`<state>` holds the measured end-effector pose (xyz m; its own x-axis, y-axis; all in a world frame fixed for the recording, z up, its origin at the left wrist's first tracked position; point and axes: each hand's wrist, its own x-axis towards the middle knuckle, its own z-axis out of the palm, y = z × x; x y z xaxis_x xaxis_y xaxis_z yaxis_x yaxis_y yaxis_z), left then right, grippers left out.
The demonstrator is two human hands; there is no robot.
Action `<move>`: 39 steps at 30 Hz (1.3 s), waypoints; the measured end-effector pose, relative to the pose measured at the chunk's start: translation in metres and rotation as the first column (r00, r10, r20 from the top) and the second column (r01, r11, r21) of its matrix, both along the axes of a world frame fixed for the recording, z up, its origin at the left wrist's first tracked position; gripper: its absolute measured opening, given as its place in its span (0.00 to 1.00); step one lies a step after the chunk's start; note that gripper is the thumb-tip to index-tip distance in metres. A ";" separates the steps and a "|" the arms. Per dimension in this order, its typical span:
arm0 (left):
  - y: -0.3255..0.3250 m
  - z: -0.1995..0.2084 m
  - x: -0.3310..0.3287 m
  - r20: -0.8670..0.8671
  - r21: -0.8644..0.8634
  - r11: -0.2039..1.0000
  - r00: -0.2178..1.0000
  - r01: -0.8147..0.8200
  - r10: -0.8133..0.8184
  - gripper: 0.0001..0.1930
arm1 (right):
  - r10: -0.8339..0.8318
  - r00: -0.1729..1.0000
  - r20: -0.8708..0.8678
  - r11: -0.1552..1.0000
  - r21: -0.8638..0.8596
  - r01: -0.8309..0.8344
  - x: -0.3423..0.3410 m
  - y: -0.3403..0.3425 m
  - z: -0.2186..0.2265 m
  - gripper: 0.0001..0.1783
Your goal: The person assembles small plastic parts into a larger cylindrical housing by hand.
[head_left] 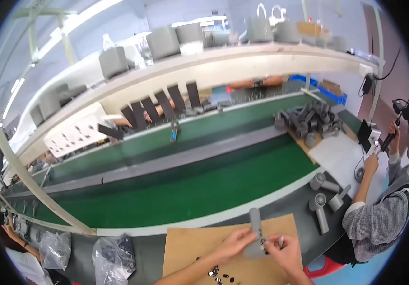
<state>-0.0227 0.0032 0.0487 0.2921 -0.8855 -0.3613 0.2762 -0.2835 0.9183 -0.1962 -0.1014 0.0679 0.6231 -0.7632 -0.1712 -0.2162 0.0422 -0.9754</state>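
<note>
My left hand [234, 243] grips a grey handheld fan body [255, 219], its handle pointing away from me, over a brown cardboard sheet [181, 242]. The fingers of my right hand [286, 254] are pinched at the near, wider end of the fan body. Whatever lies between those fingertips is too small to make out. Beside my left forearm, several small black and silvery parts [214, 272] are scattered on the cardboard. To the right of my hands a grey handheld fan [319, 209] with a round grille lies on the dark tabletop, with similar ones beside it.
A green conveyor belt [166, 199] runs across beyond the table. Grey fan parts [309, 118] are heaped at its right end. Plastic bags [114, 259] lie on my left. One person [380, 209] stands at the right, and others work at the left and across the belt. A shelf [242, 59] spans overhead.
</note>
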 end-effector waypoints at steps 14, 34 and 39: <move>-0.001 0.188 -0.039 0.020 -0.695 0.710 0.984 -0.112 0.174 0.22 | 0.097 0.776 0.623 0.811 -0.501 0.301 -0.001 0.035 0.088 0.76; 0.150 0.277 0.077 0.109 -0.987 0.111 0.024 -0.116 0.994 0.05 | 0.469 0.853 0.227 0.043 -0.971 0.235 0.263 0.113 0.407 0.33; 0.158 0.189 0.022 0.427 -0.897 0.438 0.136 -0.060 0.894 0.06 | 0.434 0.859 0.273 0.062 -0.960 0.274 0.330 0.116 0.388 0.33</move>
